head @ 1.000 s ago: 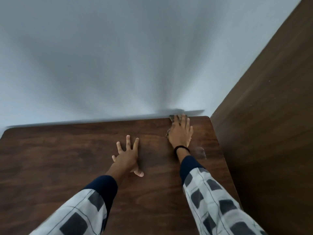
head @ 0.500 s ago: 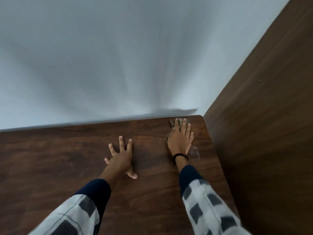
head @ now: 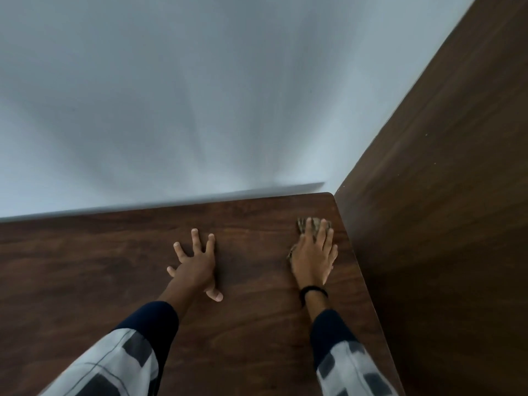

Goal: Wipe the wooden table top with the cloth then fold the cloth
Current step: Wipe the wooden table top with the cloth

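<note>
left hand [head: 197, 262] splayed flat on table [head: 85, 281] | right hand [head: 314, 255] flat on cloth [head: 314, 224]

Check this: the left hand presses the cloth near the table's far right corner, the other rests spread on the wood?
No: the head view shows the right hand pressing the cloth there; the left hand rests spread on the wooden table top.

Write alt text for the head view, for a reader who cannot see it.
A person's right hand presses a patterned cloth near the far right corner of a dark wooden table top; the left hand rests spread on the wood.
</note>
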A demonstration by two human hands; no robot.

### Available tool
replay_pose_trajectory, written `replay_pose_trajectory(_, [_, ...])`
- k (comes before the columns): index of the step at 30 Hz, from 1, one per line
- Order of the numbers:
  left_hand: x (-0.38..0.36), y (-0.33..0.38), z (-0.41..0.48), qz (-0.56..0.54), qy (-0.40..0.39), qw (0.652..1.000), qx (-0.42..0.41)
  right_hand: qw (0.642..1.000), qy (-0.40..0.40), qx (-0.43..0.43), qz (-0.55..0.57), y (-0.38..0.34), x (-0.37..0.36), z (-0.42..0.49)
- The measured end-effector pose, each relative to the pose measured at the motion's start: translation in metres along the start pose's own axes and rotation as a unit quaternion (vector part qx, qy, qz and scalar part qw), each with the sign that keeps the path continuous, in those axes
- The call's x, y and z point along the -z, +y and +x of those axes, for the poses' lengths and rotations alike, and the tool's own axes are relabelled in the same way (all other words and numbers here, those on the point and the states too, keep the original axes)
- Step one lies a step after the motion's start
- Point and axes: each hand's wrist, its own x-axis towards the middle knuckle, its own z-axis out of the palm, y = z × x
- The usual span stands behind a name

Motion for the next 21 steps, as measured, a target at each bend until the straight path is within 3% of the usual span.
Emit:
replay_pose_trajectory(3, [0.003, 0.004, 0.004, 0.008, -0.007, 1.0, 0.018, 0.995, -0.032, 0.093, -0.001, -0.023, -0.019, -0.038])
replay_pose_trajectory(6, [0.005, 0.008, 0.004, 0.025, -0.01, 0.999, 0.033, 0.982, -0.062, 0.177, 0.002, -0.047, -0.019, 0.001])
replay_pose_trajectory(9, [0.003, 0.008, 0.002, 0.023, -0.009, 0.999, 0.031, 0.994, -0.056, 0.094, -0.011, -0.037, 0.0, 0.053])
replay_pose_trajectory(12, [0.002, 0.008, 0.005, 0.024, -0.008, 0.999, 0.026, 1.0, -0.019, 0.015, 0.009, -0.024, 0.003, 0.044])
replay_pose_trajectory(15, [0.003, 0.008, 0.01, 0.018, -0.01, 0.999, 0.025, 0.993, -0.038, 0.114, -0.01, -0.031, -0.011, 0.007])
replay_pose_trajectory(18, [0.003, 0.005, 0.012, 0.017, -0.009, 0.999, 0.026, 0.974, -0.074, 0.211, -0.031, -0.039, -0.01, 0.033])
replay_pose_trajectory(21, [0.0, 0.002, 0.011, 0.015, -0.004, 1.0, 0.015, 0.987, -0.063, 0.142, -0.033, -0.03, 0.008, 0.086])
